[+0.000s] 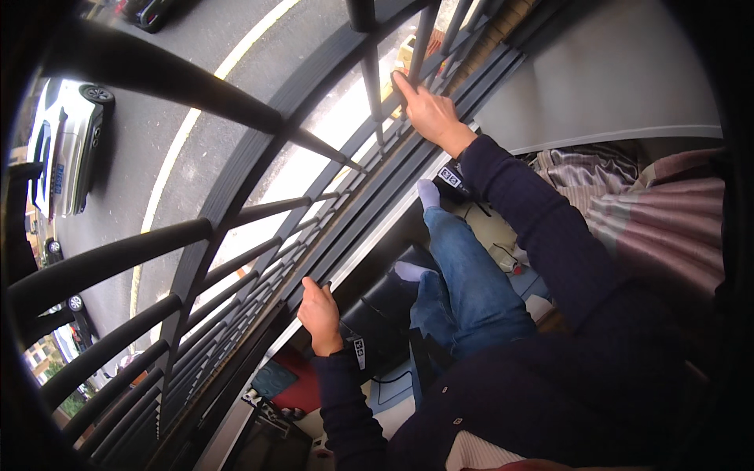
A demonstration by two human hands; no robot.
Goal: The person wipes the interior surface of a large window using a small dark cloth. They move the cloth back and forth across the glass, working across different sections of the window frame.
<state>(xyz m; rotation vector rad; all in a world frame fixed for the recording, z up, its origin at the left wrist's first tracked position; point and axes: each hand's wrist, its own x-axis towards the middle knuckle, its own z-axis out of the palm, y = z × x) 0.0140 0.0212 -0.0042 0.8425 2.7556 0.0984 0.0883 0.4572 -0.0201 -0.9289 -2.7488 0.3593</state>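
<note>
Reaching out: right hand [430,114], index finger extended, near railing [204,93]; left hand [320,318], fingers curled, at window frame [365,217]; both grips unclear.

A window frame [369,213], dark with a pale edge, slants from 1 down to 7 o'clock; the left hand [320,320] rests against it at 7. Below centre, toward 6 o'clock, lies a black padded seat [385,297] — creased and glossy — with 1 sock-clad foot [414,272] at its 1 o'clock edge. Beyond the bars, the grey road [135,133] carries a silver-white car [69,149] between 9 and 10 o'clock and a dark car [149,11] between 10 and 11 — a pale painted line [187,125] curves along it.
</note>
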